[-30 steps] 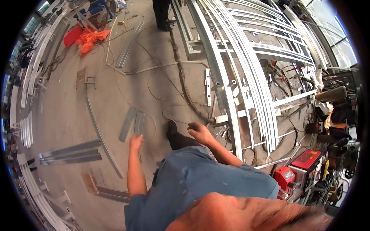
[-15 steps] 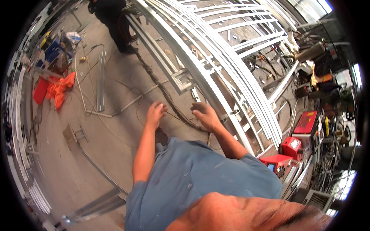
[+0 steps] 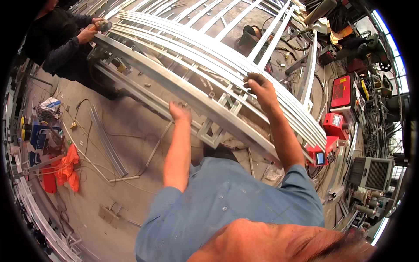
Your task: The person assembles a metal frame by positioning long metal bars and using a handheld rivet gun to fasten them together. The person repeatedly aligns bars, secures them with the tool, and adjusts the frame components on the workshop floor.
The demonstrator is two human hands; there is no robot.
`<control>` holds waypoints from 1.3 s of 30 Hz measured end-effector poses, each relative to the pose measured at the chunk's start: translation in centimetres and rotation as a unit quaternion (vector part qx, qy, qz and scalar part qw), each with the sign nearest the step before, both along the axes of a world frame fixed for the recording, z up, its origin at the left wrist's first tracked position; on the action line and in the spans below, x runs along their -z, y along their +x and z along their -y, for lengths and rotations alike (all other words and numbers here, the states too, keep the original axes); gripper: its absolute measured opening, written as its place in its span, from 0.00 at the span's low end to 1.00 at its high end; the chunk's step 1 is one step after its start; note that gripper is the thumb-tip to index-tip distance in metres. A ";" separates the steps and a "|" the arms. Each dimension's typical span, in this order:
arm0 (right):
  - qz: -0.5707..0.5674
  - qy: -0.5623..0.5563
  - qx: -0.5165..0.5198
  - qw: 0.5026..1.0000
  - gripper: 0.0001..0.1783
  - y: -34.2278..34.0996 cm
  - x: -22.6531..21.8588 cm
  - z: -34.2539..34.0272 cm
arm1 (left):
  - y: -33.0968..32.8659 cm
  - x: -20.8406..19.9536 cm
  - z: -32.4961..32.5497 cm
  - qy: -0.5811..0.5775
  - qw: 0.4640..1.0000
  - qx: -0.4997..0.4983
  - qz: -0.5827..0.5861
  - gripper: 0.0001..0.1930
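Note:
A large welded frame of silvery metal tubes (image 3: 166,83) slants across the view in front of me. My left hand (image 3: 180,112) is at its near lower rail (image 3: 148,98), fingers foreshortened and loosely bent; I cannot tell whether they touch the metal. Over the bundle of long, curved, pale bars (image 3: 209,46) on the frame's far side is my right hand (image 3: 262,89), its thumb and fingers apart and nothing held. A small rectangular metal bracket (image 3: 210,136) juts from the frame's near side between my arms.
At the frame's left end, a co-worker (image 3: 65,39) in dark clothes holds a power tool (image 3: 102,26). Cables and metal strips (image 3: 107,139) lie on the floor, near an orange cloth (image 3: 67,168). Red machines (image 3: 335,124) and a grey vented unit (image 3: 371,173) stand at the right.
My view has swung so the frame sits more directly ahead. Both hands have moved from in front of my body to the frame, the right one farther out. The co-worker's hands and tool now show.

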State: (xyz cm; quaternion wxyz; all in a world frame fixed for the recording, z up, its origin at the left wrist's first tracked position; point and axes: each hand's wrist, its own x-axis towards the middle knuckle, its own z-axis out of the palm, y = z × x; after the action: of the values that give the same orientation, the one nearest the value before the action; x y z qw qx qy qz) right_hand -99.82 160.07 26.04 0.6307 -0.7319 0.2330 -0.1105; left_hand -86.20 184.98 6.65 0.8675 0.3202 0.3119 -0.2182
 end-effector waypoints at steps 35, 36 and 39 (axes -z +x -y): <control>-0.093 -0.437 -0.627 0.638 0.30 44.6 41.3 27.0 | 8.7 11.6 7.3 0.091 0.988 0.002 -0.127 0.22; -0.093 -0.434 -0.631 0.637 0.30 44.8 41.3 26.9 | 8.8 11.7 7.5 0.090 0.988 0.000 -0.126 0.22; -0.096 -0.423 -0.639 0.635 0.30 45.2 41.2 26.5 | 9.3 12.1 7.8 0.090 0.988 -0.004 -0.125 0.21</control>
State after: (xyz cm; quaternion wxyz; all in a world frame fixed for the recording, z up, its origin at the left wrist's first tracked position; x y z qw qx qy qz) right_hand -54.57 133.56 -15.21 0.1391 -0.8914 -0.3060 0.3039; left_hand -76.88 177.18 -5.49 0.7904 0.3657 0.4373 -0.2243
